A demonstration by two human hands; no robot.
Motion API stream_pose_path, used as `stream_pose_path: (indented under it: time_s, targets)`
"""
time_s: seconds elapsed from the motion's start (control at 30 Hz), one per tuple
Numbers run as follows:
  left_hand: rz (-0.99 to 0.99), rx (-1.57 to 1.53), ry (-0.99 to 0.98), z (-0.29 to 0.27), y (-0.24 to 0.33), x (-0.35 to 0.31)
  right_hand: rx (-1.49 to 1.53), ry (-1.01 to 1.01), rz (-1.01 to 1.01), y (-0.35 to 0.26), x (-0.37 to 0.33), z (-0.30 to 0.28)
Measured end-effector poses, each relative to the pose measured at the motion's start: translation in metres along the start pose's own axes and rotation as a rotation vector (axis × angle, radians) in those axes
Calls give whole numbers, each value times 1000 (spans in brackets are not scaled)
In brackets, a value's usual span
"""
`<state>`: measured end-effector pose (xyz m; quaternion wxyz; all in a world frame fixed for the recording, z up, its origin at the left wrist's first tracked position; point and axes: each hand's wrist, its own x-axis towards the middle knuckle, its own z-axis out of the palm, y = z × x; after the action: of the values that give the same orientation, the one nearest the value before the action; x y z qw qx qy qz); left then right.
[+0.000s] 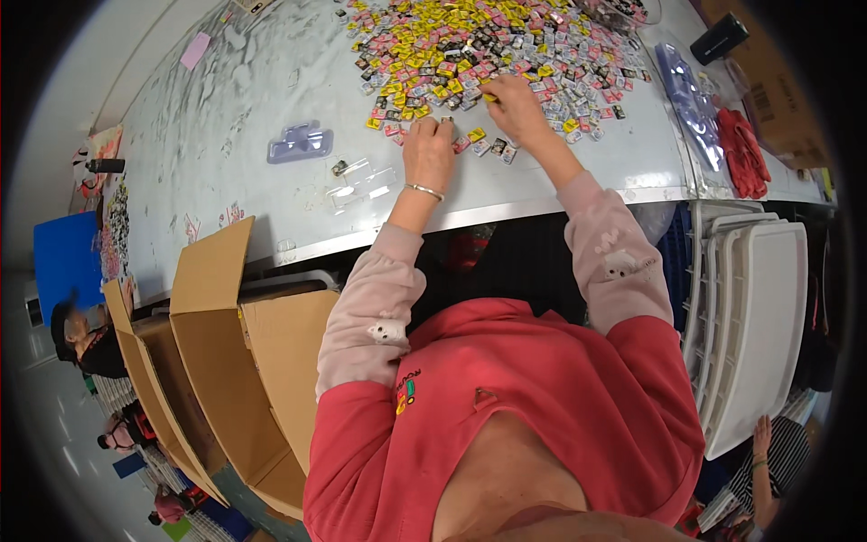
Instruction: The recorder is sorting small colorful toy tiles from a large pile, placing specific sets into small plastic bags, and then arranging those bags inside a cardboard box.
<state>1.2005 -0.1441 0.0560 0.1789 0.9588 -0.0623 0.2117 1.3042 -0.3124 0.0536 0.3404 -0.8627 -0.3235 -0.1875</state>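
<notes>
A wide pile of small flat rectangular pieces [506,54], in yellow, pink, black and white, spreads over the far middle of the table. At its near edge my left hand [428,154] is closed, with a small dark piece [447,119] at its fingertips. Just to the right, my right hand [520,108] pinches a small yellow piece [489,97] over the pile. A few loose pieces [497,146] lie between and below the hands. Left of my left hand is a clear plastic blister tray [361,185], with a dark piece [339,168] at its corner.
Another clear blister [300,143] lies farther left. Stacked clear blisters [688,99], a red cloth [742,154] and a black cylinder [719,39] are at the right. Open cardboard boxes [271,370] stand left of me, white stacked trays [759,316] right. Other people work nearby.
</notes>
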Motion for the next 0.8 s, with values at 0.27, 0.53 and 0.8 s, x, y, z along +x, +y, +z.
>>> stream_pose_path:
  time_s: [0.27,0.53,0.8]
  targets:
    - [104,-204,-9,-17,-2,-6,303,-327,-20,-68,-81,-22]
    - [45,-224,-127,-21,-5,-24,334,-176,-30,-59,-75,-34]
    - [-99,-516,-159,-32,27,-44,-45,-306,-38,-53,-41,-22]
